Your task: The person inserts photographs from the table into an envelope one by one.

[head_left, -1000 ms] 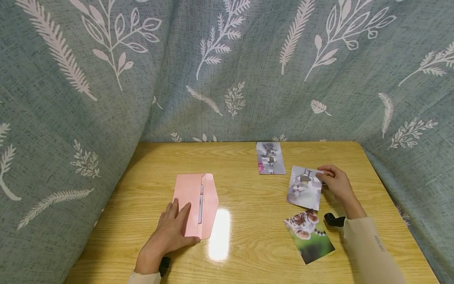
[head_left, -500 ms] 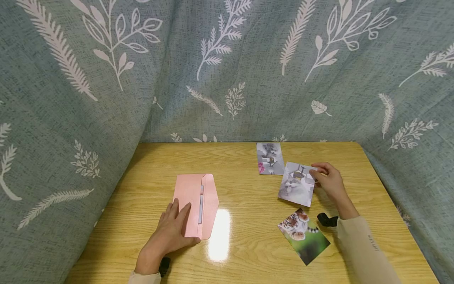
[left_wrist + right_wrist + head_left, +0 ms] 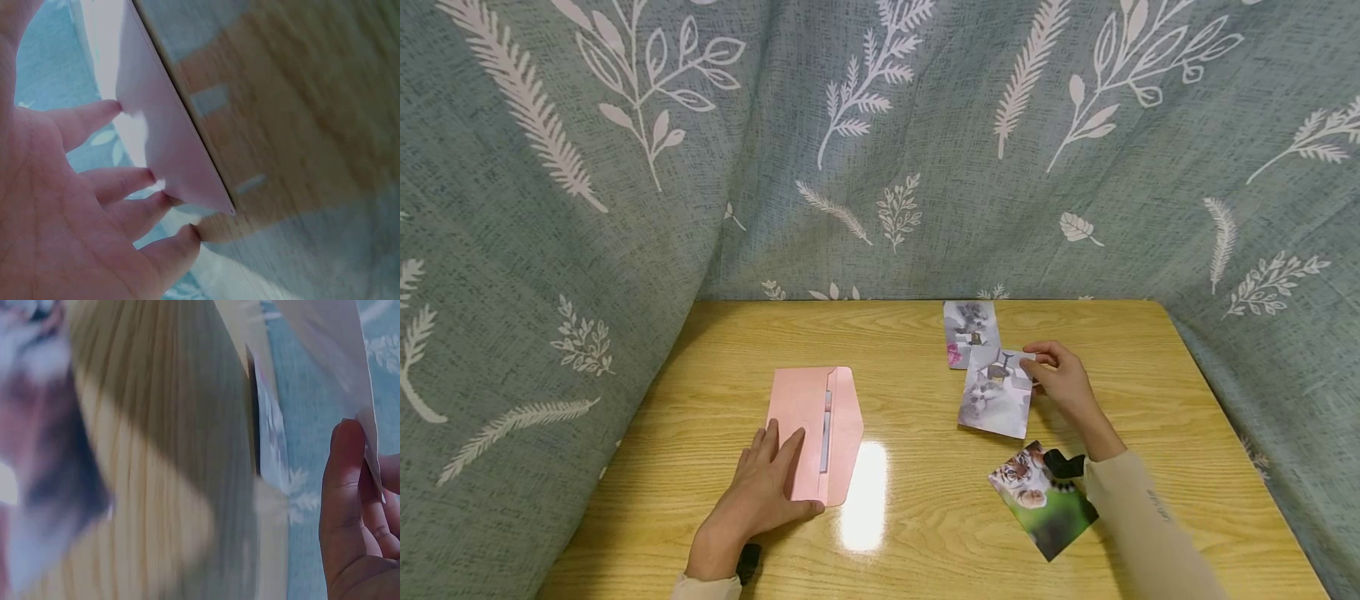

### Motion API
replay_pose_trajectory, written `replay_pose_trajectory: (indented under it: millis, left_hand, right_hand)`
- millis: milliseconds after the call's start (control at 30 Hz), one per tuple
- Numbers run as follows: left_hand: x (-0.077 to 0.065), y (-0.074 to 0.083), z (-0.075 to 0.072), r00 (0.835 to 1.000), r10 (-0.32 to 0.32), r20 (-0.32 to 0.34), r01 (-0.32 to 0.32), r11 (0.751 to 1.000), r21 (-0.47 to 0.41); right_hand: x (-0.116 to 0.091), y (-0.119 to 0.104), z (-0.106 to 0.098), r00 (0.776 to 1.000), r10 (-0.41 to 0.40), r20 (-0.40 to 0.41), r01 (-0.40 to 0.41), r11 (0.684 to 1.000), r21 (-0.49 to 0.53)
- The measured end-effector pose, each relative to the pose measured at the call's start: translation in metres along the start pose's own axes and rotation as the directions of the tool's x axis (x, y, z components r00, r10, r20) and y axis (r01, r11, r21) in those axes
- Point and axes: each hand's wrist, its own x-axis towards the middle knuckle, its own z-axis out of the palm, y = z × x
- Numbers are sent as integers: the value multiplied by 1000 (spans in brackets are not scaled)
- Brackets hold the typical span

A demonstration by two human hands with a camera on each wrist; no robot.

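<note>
My left hand [image 3: 758,487] rests with spread fingers on a pink envelope [image 3: 797,400]. The envelope's pointed flap lies folded out to the right, and a card's edge [image 3: 825,442] shows in its opening. In the left wrist view the fingertips touch the envelope [image 3: 162,125]. My right hand [image 3: 1063,383] pinches a grey and white picture card [image 3: 992,400] by its right edge, between thumb and fingers. That card is raised off the table, as the right wrist view shows, and overlaps the lower part of another grey card [image 3: 972,321] in the head view.
A tiger photo card [image 3: 1045,508] lies askew on the wooden table [image 3: 910,517], partly under the right wrist's black camera [image 3: 1064,463]. Behind the table hangs a green-blue leaf-patterned curtain [image 3: 820,125].
My right hand has carried the grey card leftward, away from the tiger card, which shifted slightly left at first. The left hand and envelope have stayed in place.
</note>
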Motion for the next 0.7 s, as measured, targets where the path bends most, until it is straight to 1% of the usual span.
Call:
replay_pose_trajectory:
  millis: [367, 500, 700]
  left_hand:
    - [-1, -1, 0, 1000, -2, 7, 2, 1000, -11]
    - [-1, -2, 0, 1000, 0, 9, 0, 1000, -9]
    - [1, -3, 1, 1000, 5, 10, -5, 1000, -9]
  right_hand:
    - [9, -11, 40, 997, -23, 67, 22, 999, 28]
    - [11, -14, 52, 995, -25, 99, 23, 1000, 20]
    - [15, -15, 67, 988, -26, 154, 20, 999, 40]
